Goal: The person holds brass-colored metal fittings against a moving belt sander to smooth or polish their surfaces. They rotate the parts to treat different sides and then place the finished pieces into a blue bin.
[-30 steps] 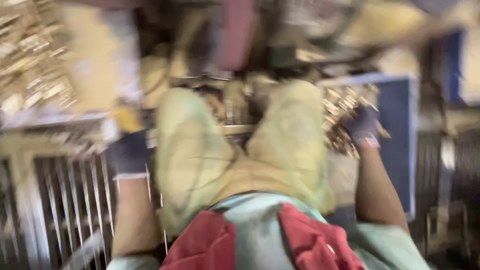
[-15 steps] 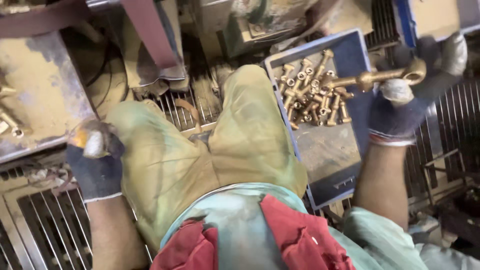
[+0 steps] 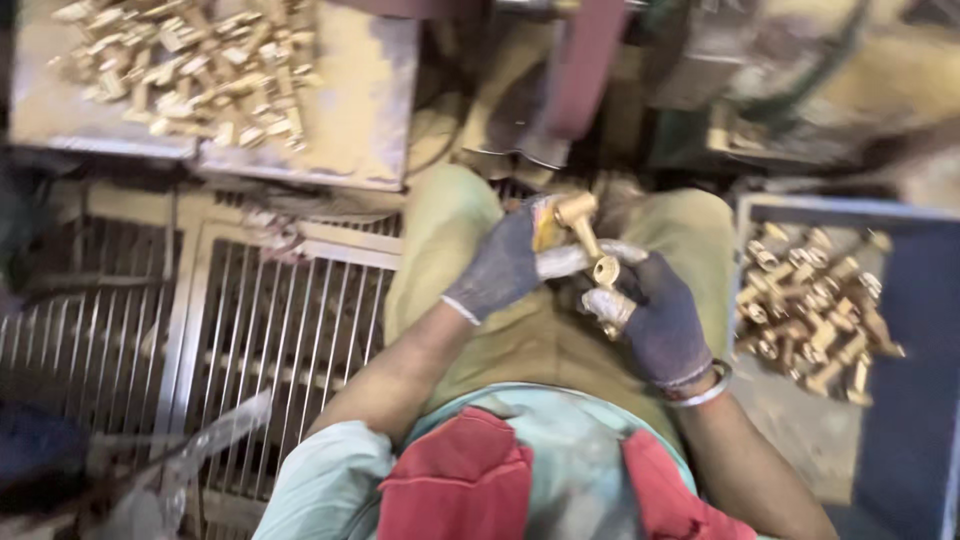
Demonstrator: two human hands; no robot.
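Note:
I sit with my knees in olive trousers below me. Both hands wear dark grey gloves with worn pale fingertips and meet over my lap. My left hand (image 3: 507, 263) and my right hand (image 3: 655, 315) together grip one brass fitting (image 3: 590, 245), a short tube with a round end near each hand. The left fingers pinch its upper end, the right fingers its lower end. A metal bangle (image 3: 703, 385) circles my right wrist.
A blue tray (image 3: 905, 420) at my right holds several brass fittings (image 3: 815, 305). A dusty metal table (image 3: 365, 110) at the upper left carries a heap of more brass pieces (image 3: 185, 65). A metal grate (image 3: 260, 340) covers the floor at left. A machine with a belt (image 3: 590, 65) stands ahead.
My right hand has brought a brass fitting from the blue tray to my lap. My left hand has come in from the left and joined it on the fitting.

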